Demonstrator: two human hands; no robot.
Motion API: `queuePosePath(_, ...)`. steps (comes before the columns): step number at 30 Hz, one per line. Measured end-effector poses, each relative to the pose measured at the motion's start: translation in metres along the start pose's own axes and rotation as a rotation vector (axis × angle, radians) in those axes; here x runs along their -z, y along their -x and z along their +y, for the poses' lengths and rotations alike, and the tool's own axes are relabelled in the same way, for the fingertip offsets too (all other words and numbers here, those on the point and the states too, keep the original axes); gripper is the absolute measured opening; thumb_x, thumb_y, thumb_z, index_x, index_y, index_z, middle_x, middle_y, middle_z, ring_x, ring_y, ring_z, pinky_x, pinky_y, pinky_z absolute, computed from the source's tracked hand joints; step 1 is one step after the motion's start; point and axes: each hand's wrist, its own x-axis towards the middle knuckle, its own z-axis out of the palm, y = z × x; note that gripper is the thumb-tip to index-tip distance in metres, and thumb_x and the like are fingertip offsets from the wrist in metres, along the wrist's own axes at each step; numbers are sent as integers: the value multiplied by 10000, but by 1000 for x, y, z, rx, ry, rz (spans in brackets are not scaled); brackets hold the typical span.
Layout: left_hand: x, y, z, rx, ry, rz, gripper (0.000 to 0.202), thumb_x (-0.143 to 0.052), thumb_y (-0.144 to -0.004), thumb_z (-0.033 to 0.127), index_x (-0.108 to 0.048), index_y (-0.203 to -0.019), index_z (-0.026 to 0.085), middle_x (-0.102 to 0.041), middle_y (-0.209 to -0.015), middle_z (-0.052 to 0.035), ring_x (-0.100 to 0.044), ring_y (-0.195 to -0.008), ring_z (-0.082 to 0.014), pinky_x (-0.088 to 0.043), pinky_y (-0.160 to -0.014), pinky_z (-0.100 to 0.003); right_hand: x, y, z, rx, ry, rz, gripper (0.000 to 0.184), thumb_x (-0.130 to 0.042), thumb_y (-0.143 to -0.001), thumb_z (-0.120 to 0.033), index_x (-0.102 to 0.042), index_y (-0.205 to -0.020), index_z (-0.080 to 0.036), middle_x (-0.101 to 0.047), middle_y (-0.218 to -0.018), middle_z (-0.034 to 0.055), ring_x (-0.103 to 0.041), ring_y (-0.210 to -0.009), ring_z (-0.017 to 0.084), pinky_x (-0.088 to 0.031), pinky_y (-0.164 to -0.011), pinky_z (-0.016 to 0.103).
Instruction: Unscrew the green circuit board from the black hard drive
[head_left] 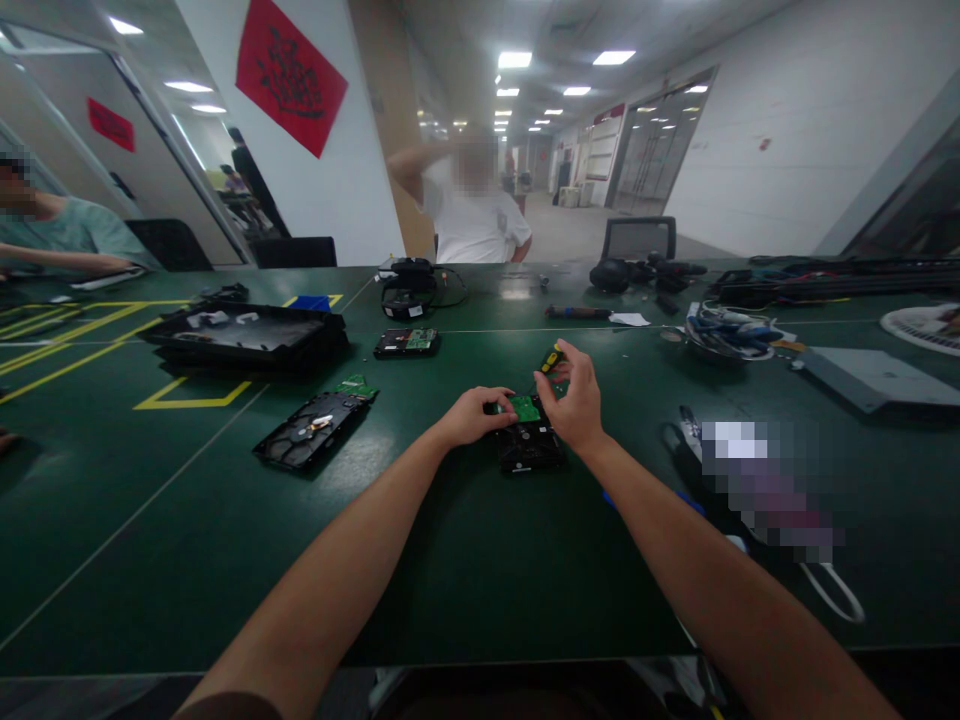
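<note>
A black hard drive [531, 450] with a green circuit board [526, 408] at its far end lies on the table in front of me. My left hand [481, 414] grips its left side, with fingertips at the board's edge. In my right hand [576, 398] is a black and yellow screwdriver [552, 358], held at a tilt between thumb and fingers just above the drive's far right corner. The screwdriver's tip is too small to make out against the board.
On the left lie another black drive casing [304, 435], a smaller hard drive [406, 343] and a large black tray [247, 335]. To the right are a bowl of cables [727, 335], a grey metal box [877, 378] and a blurred pouch [765, 490]. A person in white [476, 215] is across the table.
</note>
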Motion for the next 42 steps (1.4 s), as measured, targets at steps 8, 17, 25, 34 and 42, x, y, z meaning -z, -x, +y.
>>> queuePosePath(8, 0, 0, -2, -26, 3, -6, 122, -763, -836, 320, -761, -892, 211, -702, -1302, -98, -645, -1241, -267, -411, -1122, -448, -1, 0, 0, 11, -15, -10, 629, -603, -940, -242, -350, -1515, -262, -561, -1310, 142, -668, -988, 246, -637, -869, 469)
queuePosePath(17, 0, -1, -1, -18, 6, -3, 107, -770, -827, 305, -758, -882, 215, -722, -1268, -82, -634, -1262, -265, -411, -1130, -440, -1, 0, 0, 23, -23, -13, 628, -584, -944, -222, -351, -1523, -284, -581, -1277, 121, -665, -992, 239, -625, -900, 468)
queuePosePath(25, 0, -1, -2, -22, 8, 2, 116, -771, -828, 310, -761, -886, 210, -706, -1296, -93, -647, -1238, -267, -412, -1124, -440, 1, 0, -1, 18, -39, -13, 616, -617, -943, -240, -380, -1509, -294, -568, -1258, 113, -661, -985, 232, -635, -874, 451)
queuePosePath(34, 1, 0, -1, -46, -1, -1, 117, -768, -835, 313, -762, -896, 214, -715, -1280, -91, -640, -1249, -267, -406, -1123, -438, 2, -2, -4, 33, -28, -27, 587, -584, -958, -235, -392, -1509, -302, -583, -1291, 115, -655, -1063, 256, -623, -918, 481)
queuePosePath(42, -1, 0, -1, -33, 12, 1, 110, -767, -837, 296, -758, -894, 202, -712, -1281, -94, -644, -1242, -259, -411, -1126, -438, 1, -2, -1, 50, -10, -13, 610, -620, -945, -248, -387, -1508, -289, -579, -1277, 117, -653, -992, 249, -625, -887, 491)
